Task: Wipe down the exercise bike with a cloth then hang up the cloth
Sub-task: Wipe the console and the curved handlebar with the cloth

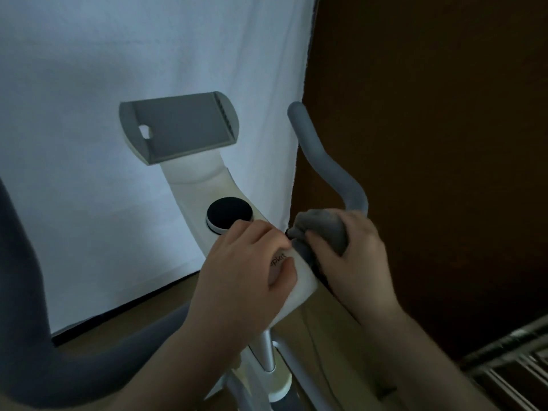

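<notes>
The exercise bike's white stem (pixel 189 185) runs up the middle, with a grey tablet holder (pixel 178 126) on top and a black round knob (pixel 229 214) below it. My left hand (pixel 246 271) grips the lower end of the white stem, fingers curled over it. My right hand (pixel 353 256) holds a bunched grey cloth (pixel 321 225) against the base of the right grey handlebar (pixel 326 161). The left grey handlebar (pixel 26 307) curves along the left edge of the view.
A white sheet (pixel 118 69) hangs behind the bike. A dark brown wall (pixel 444 143) fills the right side. A metal rack (pixel 510 363) shows at the bottom right. The silver post (pixel 268 351) drops to the wooden floor (pixel 124 321).
</notes>
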